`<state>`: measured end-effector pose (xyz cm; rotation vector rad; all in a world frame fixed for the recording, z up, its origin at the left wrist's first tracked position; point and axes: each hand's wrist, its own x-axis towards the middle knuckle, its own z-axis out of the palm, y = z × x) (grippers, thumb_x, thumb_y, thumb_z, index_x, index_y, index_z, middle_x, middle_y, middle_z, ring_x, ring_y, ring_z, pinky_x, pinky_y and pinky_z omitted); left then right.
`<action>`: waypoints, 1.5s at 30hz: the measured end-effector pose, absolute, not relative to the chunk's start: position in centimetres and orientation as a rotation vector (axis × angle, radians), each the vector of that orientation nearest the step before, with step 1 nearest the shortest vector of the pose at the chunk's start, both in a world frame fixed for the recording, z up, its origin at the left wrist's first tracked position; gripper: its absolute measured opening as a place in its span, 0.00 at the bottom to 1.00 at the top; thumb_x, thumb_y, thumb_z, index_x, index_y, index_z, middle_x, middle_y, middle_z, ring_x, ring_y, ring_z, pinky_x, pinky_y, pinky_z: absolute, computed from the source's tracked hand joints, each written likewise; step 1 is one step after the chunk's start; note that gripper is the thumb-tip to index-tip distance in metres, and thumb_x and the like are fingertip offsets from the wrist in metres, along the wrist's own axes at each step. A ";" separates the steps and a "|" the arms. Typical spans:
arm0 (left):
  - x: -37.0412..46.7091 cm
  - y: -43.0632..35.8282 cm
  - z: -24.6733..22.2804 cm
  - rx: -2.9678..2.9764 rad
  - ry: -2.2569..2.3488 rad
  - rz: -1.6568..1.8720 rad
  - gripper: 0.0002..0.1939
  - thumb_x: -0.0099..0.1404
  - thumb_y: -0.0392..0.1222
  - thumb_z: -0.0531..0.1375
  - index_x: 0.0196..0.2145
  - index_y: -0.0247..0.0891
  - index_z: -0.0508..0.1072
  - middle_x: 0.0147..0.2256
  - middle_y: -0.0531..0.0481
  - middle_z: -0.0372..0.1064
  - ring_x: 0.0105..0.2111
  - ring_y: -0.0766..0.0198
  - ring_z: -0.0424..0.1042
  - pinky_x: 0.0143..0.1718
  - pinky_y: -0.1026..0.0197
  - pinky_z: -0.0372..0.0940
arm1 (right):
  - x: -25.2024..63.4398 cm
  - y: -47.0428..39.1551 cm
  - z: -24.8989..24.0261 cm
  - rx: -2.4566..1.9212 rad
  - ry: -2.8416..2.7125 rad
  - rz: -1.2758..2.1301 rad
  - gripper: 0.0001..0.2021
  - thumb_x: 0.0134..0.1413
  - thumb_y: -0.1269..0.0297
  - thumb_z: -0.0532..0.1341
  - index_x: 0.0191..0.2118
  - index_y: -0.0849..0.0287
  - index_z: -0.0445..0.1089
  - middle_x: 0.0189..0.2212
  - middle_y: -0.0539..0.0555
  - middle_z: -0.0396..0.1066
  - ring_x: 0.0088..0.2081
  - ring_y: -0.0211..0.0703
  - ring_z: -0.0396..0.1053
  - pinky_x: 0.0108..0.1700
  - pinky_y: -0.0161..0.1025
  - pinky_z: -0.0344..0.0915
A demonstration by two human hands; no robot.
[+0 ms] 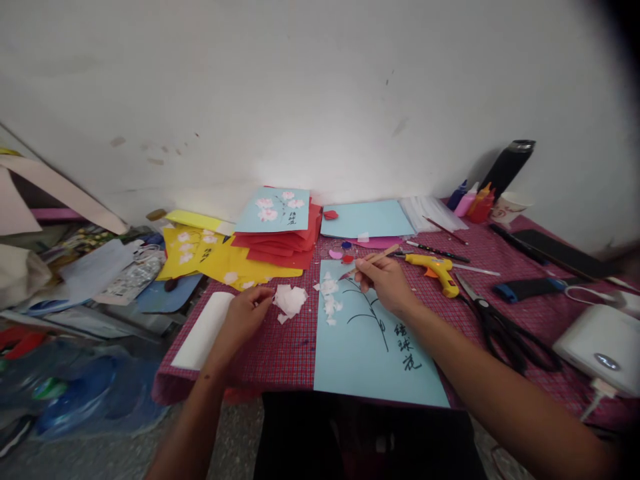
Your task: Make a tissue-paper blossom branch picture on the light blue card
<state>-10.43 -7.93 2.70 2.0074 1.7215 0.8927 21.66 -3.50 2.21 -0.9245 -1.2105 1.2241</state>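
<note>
My right hand (386, 281) grips a wooden-handled paintbrush (384, 255). The brush tip is down by a cluster of torn white paper pieces (329, 288) at the upper left of a light blue sheet (370, 377). Black painted stems and brush-written characters mark that sheet. At the left, my left hand (246, 312) has its fingers closed in a pinch beside a pile of white paper scraps (290, 301). Whatever lies between those fingertips is too small to make out. Small dabs of red paint (347, 259) and pink paint (335, 254) sit just above the sheet.
A folded white paper towel (203, 330) lies under my left forearm. Behind stand stacked red cards (280, 245) with a finished blue card (275, 208) on top. To the right are a yellow glue gun (434, 268), black scissors (505, 327), paint bottles (467, 201) and a white device (597, 347).
</note>
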 end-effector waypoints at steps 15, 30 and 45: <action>-7.3 -8.2 3.0 2.477 1.457 0.519 0.11 0.68 0.40 0.51 0.37 0.39 0.74 0.42 0.46 0.74 0.43 0.57 0.70 0.48 0.55 0.62 | 21.7 -3.4 2.2 -0.932 -1.186 1.209 0.15 0.52 0.52 0.66 0.27 0.60 0.69 0.22 0.50 0.71 0.17 0.33 0.63 0.20 0.33 0.58; -7.7 -7.4 2.4 2.298 1.565 0.618 0.12 0.66 0.40 0.52 0.29 0.40 0.73 0.30 0.49 0.73 0.30 0.60 0.68 0.31 0.61 0.55 | 21.7 -3.5 2.3 -0.952 -1.202 1.218 0.16 0.49 0.48 0.66 0.27 0.56 0.70 0.22 0.50 0.71 0.17 0.36 0.63 0.19 0.36 0.58; -7.4 -7.3 3.0 1.919 1.671 0.908 0.10 0.61 0.45 0.58 0.29 0.39 0.77 0.27 0.52 0.75 0.28 0.62 0.71 0.29 0.62 0.61 | 21.7 -3.3 1.9 -0.928 -1.189 1.224 0.15 0.50 0.51 0.67 0.29 0.59 0.71 0.22 0.50 0.71 0.17 0.34 0.63 0.19 0.34 0.59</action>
